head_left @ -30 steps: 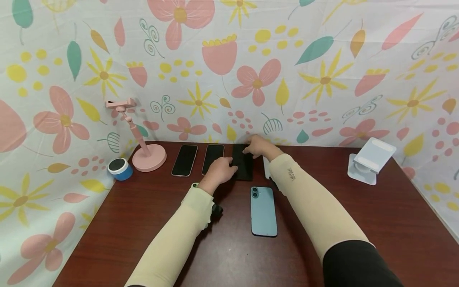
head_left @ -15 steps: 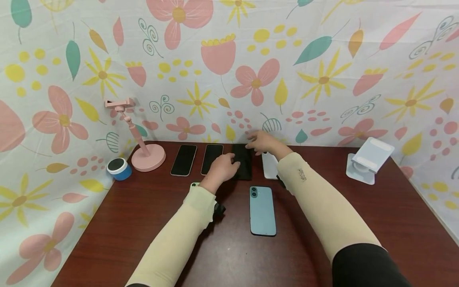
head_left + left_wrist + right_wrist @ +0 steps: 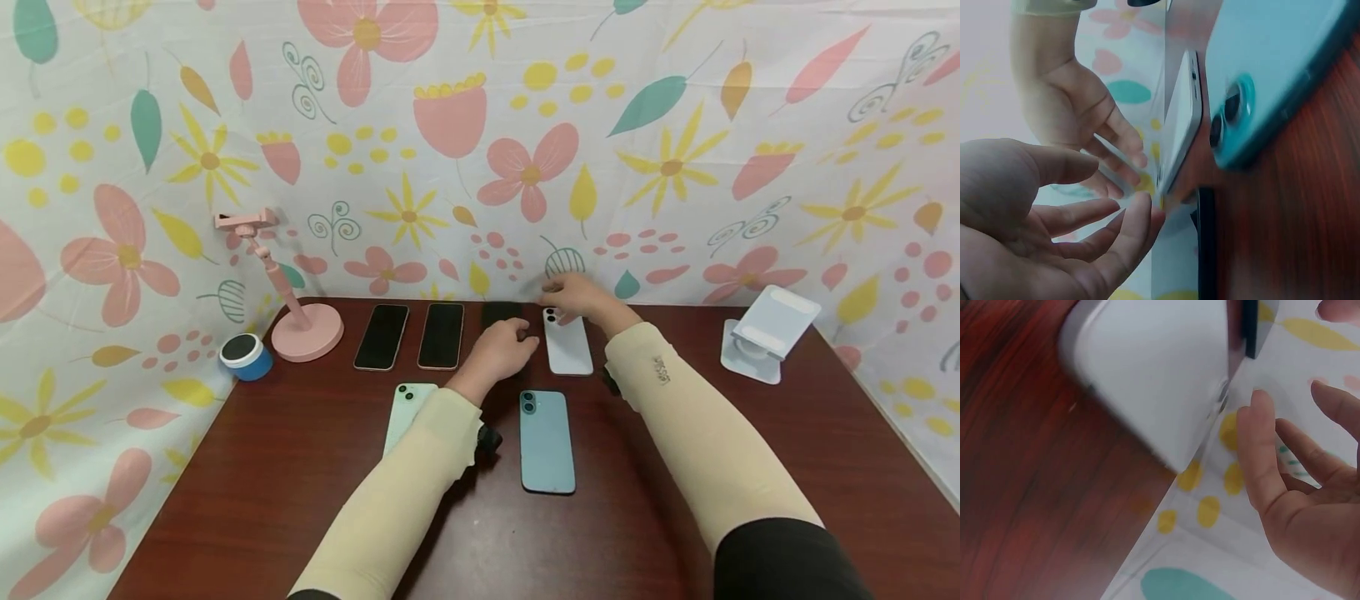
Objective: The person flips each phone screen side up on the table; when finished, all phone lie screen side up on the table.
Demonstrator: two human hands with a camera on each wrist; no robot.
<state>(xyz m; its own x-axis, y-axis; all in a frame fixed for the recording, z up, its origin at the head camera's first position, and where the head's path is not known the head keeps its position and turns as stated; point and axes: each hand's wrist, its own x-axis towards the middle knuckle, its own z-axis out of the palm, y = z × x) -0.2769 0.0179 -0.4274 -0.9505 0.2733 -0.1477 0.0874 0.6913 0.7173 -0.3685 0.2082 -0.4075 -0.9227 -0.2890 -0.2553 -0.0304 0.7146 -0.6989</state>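
Note:
My left hand (image 3: 501, 354) hovers over a black flat slab (image 3: 501, 313) at the back of the table and hides most of it. Its fingers are loosely bent with nothing between them, as the left wrist view also shows. Just right of the slab lies a white phone (image 3: 570, 348), camera side up. My right hand (image 3: 583, 298) reaches over that phone's top end, fingers relaxed and holding nothing. In the right wrist view its fingertips (image 3: 1261, 403) stand beside the white phone (image 3: 1154, 369). A light blue phone (image 3: 547, 442) lies back up nearer the front, between my forearms.
Two dark-screened phones (image 3: 382, 337) lie further left. A pale green phone (image 3: 406, 406) is partly under my left sleeve. A pink phone stand (image 3: 309, 332) and a blue jar (image 3: 246, 357) stand at left, a white folding stand (image 3: 771, 333) at right. Patterned cloth (image 3: 637, 192) hangs behind.
Both hands have shifted right. My right hand has moved from the black slab to the white phone's top end, uncovering that phone. More of the green phone shows.

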